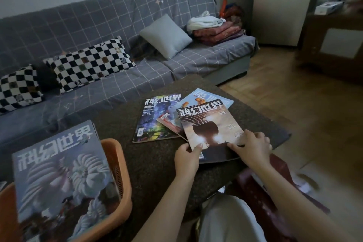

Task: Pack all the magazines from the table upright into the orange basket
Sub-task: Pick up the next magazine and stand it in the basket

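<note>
Several magazines lie fanned on the dark table (157, 165). On top is a tan magazine with a dark round shape (210, 125). My left hand (187, 156) pinches its near left corner, and my right hand (252, 146) grips its near right edge. Under it lie a red-edged magazine (170, 123), a blue-green one (154, 118) to the left and a pale blue one (206, 97) behind. The orange basket (117, 167) stands at the table's near left, with a grey-blue flower-cover magazine (62, 171) upright inside it.
A grey checked sofa (117, 76) with black-and-white pillows (88, 63) runs behind the table. Folded cloths (216, 29) sit on its right end. Wooden floor (275, 88) and a cabinet (334, 45) are to the right. A dark red object (261, 188) lies by my knee.
</note>
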`<state>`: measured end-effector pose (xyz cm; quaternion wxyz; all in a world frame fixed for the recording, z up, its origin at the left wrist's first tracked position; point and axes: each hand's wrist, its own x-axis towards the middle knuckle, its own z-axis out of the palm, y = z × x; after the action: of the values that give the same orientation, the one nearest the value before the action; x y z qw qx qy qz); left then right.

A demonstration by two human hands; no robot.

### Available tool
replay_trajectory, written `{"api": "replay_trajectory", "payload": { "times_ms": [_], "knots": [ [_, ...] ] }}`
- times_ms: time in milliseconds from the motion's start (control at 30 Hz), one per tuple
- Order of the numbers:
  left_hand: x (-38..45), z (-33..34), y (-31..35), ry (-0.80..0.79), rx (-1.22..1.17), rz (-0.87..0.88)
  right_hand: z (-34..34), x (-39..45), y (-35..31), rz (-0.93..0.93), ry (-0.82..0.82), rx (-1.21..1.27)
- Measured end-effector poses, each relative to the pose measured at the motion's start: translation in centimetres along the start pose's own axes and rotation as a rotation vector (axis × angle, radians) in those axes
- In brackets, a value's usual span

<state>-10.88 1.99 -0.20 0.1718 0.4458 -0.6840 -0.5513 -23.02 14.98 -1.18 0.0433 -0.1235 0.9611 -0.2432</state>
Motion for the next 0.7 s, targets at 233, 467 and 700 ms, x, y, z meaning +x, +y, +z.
{"api": "replay_trajectory", "payload": {
  "times_ms": [233,467,700],
  "knots": [
    [-1.2,-0.8,0.0,-0.019,-0.046,0.031,-0.4,-1.2,0.2,0.022,-0.035,0.054],
    [-4.0,-5.4,0.4,0.054,-0.153,0.027,-3.1,-3.7,-2.0,0.064,-0.316,0.708],
    [-7.5,-13.0,1.2,0.14,-0.24,0.105,-5.6,-7.9,-8.1,0.04,-0.489,1.075]
  ]
}}
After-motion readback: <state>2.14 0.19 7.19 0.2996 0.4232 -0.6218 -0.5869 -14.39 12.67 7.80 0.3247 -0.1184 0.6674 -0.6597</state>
